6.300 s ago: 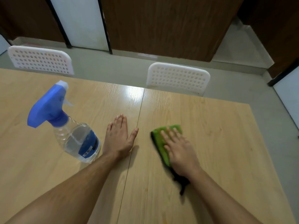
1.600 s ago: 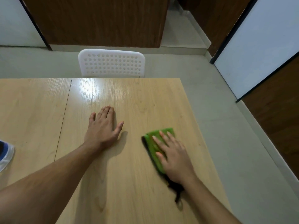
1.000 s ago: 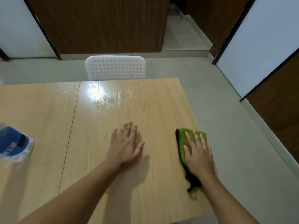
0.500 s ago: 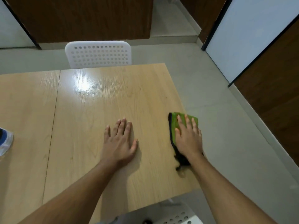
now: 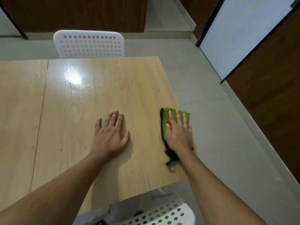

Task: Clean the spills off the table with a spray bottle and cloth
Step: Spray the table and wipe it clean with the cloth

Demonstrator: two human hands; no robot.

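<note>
Seen from my head camera, I am in the wiping step: my right hand [image 5: 178,135] presses flat, fingers straight, on the green cloth [image 5: 167,117] at the right edge of the table [image 5: 81,98], the cloth's far corner overhanging that edge. My left hand [image 5: 110,135] rests open on the wood, well left of the cloth, holding nothing. The spray bottle is out of view. Next, I judge, the cloth must be drawn back inward from the edge.
</note>
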